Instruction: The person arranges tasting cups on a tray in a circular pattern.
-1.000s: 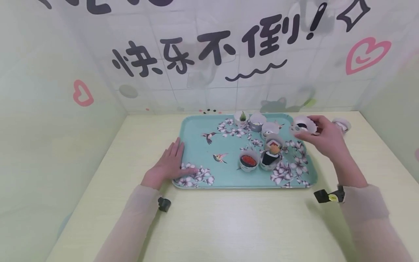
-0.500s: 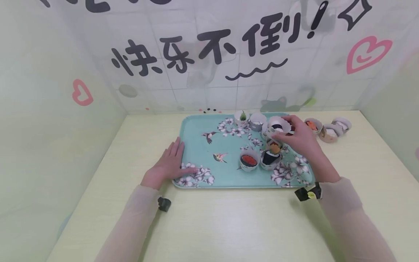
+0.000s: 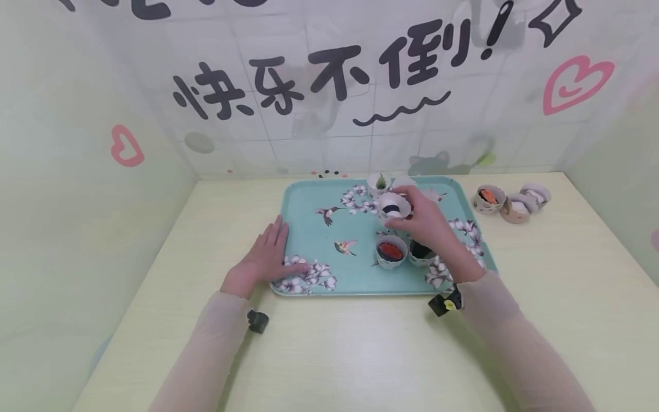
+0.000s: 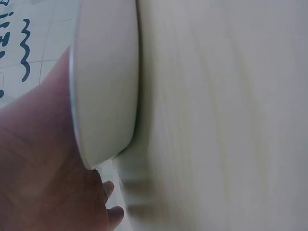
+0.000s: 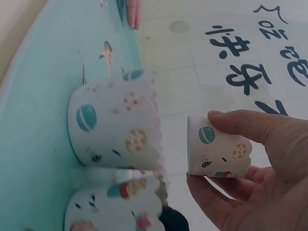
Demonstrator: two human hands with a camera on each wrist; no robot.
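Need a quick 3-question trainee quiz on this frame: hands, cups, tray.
1. True or false: the right hand pinches a paper cup above the tray.
2. How many cups stand on the table to the right of the tray? A) none B) three C) six
3. Fill in: the left hand lies flat on the tray's front-left ____.

Key
1. True: in the right wrist view the thumb and fingers hold the cup clear of the tray floor.
2. B: three, grouped close together near the back wall.
3. Corner: the fingers are straight and hold nothing.
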